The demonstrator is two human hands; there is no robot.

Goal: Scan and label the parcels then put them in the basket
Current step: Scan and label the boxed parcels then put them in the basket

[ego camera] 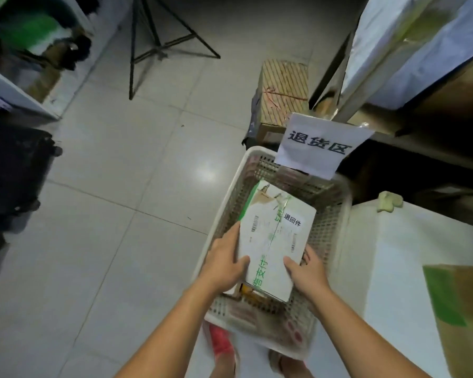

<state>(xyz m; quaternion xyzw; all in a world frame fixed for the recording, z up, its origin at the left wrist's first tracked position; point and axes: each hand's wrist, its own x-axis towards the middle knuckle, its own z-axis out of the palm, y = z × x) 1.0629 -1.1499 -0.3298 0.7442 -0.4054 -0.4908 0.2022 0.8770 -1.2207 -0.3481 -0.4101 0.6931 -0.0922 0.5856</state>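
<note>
- Pale tiled floor (120, 186), with tripod legs (159, 47) at the back and a white tabletop (407, 255) on the right.
- A white mesh basket (328, 208) stands on the floor, below a paper sign (317, 144).
- The white-and-green parcel (273, 236), bearing a small white label (292, 219), lies within the basket's rim over other items.
- Left hand (224, 260) grips its left edge, thumb on top.
- Right hand (309, 271) grips its right edge likewise.

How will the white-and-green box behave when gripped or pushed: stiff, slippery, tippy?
Probably stiff: the box keeps flat faces with the left hand and right hand holding only its near end. Maybe slick along the glossy tape on top. Unlikely to roll or tip: flat, broad, low in the basket.
</note>
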